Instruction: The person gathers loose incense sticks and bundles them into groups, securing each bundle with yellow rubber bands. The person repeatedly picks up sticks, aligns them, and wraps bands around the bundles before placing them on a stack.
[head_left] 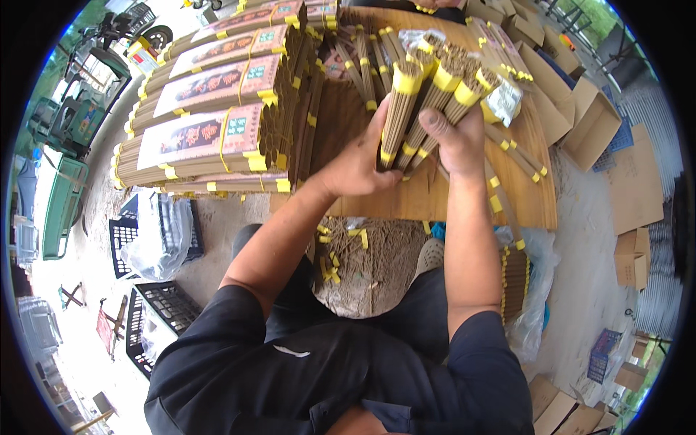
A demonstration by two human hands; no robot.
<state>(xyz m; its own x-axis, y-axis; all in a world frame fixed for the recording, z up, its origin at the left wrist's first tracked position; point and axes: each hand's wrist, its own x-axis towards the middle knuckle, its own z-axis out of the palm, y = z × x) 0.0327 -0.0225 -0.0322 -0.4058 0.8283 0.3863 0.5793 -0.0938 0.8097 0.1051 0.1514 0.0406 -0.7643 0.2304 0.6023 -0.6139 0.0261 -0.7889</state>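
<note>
Between my two hands, above the wooden table (370, 201), is a cluster of several incense stick bundles (403, 109), brown with yellow paper bands, tilted with their upper ends away from me. My left hand (365, 158) is wrapped round the left side and the lower ends of the cluster. My right hand (462, 145) grips its right side, the thumb pressed on the front of the bundles. The far fingers of both hands are hidden behind the sticks. Just beyond them lie loose incense bundles (362, 54) on the table.
A tall stack of labelled incense packs (206, 138) fills the table's left side. More bundles lie at the right edge, by a plastic packet (503, 101). Black crates (163, 308) stand on the floor at left, cardboard boxes (591, 123) at right. Another person's hand (433, 3) shows at the far edge.
</note>
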